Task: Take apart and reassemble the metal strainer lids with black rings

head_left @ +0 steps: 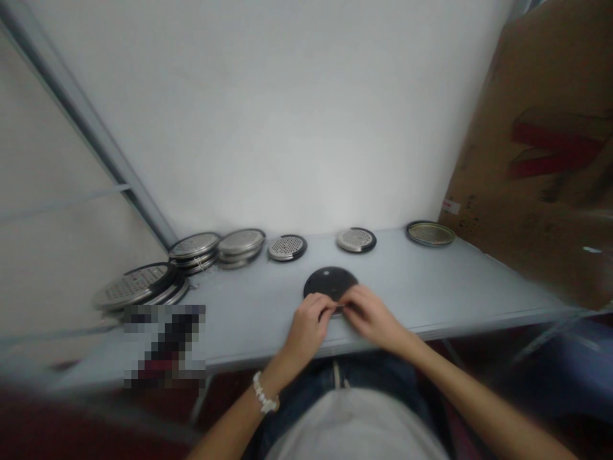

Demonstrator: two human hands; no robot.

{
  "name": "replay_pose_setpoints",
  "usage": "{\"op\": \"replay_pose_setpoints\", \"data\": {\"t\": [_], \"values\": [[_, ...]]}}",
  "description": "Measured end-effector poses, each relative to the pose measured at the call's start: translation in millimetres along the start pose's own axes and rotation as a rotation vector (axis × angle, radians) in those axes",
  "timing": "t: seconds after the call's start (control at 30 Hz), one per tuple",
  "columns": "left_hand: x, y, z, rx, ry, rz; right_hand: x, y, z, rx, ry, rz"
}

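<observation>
From the head view, the work is at a long pale-grey flat-topped table (407, 297). The smooth black round disc (328, 278) lies flat near the table's near edge, about the middle from left to right, with a glint of silvery rim on its near side.

The left hand (309, 316), with a bracelet of white beads (262, 393) at its wrist, comes in over the disc's near edge; its thumb and fingertips pinch together, apparently on a thin pale piece (340, 305) too small to identify. The right hand (368, 314) meets it from the right, fingers curled inward; whether it grasps that piece, the disc's rim or neither, I cannot tell.

The step in hand looks like close two-handed fingertip work at the disc's near edge. I judge that the next move calls for a fine, steady pinch from both hands, with the disc kept flat.

Along the table's far side stand two stacks of round silvery metal discs (195, 246) (241, 243), and a third stack (143, 284) lies nearer, at the left. Two single perforated silvery discs with black edging (287, 247) (356, 239) lie farther right, then a round dish-like disc with a yellowish rim (431, 234), near a brown cardboard box with red print (517, 211).
</observation>
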State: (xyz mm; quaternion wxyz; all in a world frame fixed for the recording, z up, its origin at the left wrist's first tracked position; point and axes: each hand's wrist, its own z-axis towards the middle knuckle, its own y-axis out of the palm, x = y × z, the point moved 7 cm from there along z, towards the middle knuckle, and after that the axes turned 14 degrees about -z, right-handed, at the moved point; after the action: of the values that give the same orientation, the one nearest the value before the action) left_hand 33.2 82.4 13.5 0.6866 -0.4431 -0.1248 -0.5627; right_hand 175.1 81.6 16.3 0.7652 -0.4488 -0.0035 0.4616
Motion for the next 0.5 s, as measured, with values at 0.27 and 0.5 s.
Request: {"op": "replay_pose_setpoints", "data": {"t": [0.27,0.5], "values": [[0.7,-1.3,-1.3,0.008,-0.051,-0.019,4.2,-4.9,-1.4,0.032,0.032,0.044],[0.5,0.9,1.6,-0.032,-0.048,-0.017,9.4,-5.5,0.5,0.008,0.009,0.066]]}}
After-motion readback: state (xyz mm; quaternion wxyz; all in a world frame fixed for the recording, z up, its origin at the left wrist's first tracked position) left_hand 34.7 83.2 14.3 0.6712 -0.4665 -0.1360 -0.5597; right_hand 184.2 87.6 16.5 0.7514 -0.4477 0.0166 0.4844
